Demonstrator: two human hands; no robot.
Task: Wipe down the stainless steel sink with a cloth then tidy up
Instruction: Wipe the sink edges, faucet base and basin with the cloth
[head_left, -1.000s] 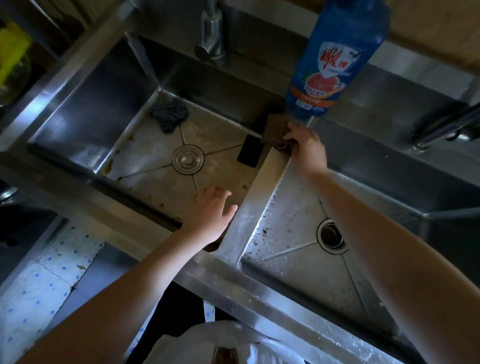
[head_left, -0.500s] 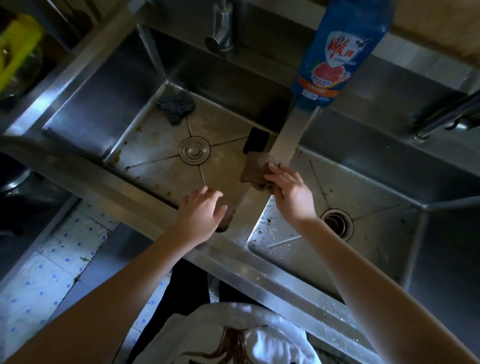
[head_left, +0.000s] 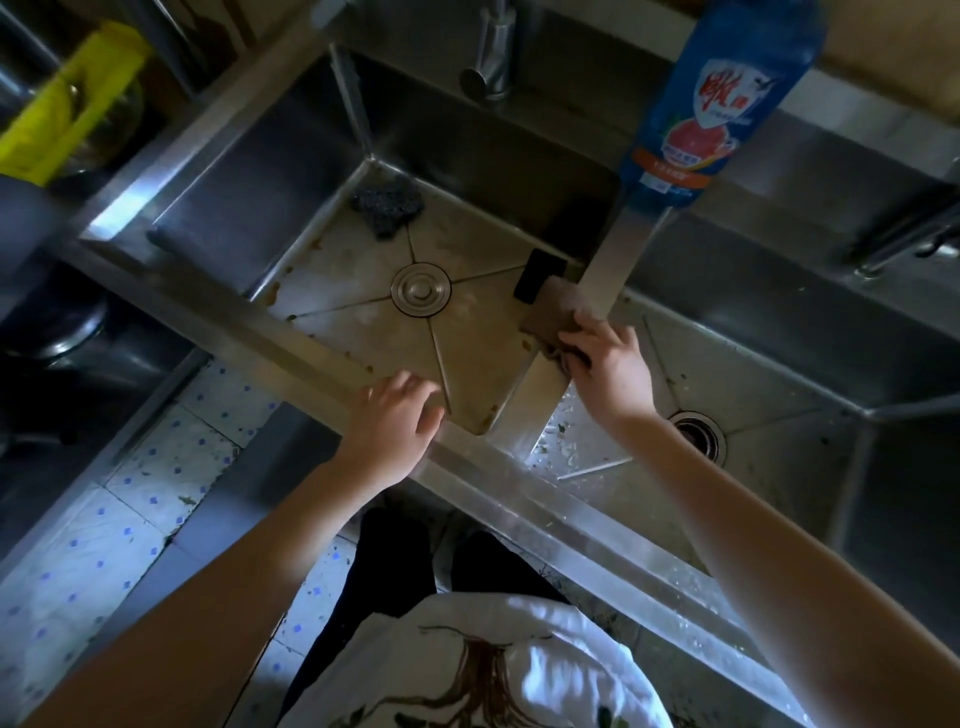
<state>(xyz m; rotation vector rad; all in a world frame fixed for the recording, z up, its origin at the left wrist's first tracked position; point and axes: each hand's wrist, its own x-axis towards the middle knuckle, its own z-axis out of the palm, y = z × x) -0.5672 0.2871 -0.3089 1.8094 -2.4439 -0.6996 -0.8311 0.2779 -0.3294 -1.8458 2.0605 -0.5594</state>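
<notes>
Cloth (head_left: 550, 312) slid nearer along divider (head_left: 610, 260).

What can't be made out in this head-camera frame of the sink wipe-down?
Head view, the only one:
1. Detergent bottle: top cut off by the upper frame edge.
2. Faucet: upper part cut off by the same edge.
3. Black block: near end hidden behind the cloth; too dark to identify.
4. Cloth: one part hidden under the right hand gripping it.

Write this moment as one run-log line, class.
phase: wiping | right hand: holds cloth on sink divider | left hand: rests on front rim | scouring pad: in left basin
</notes>
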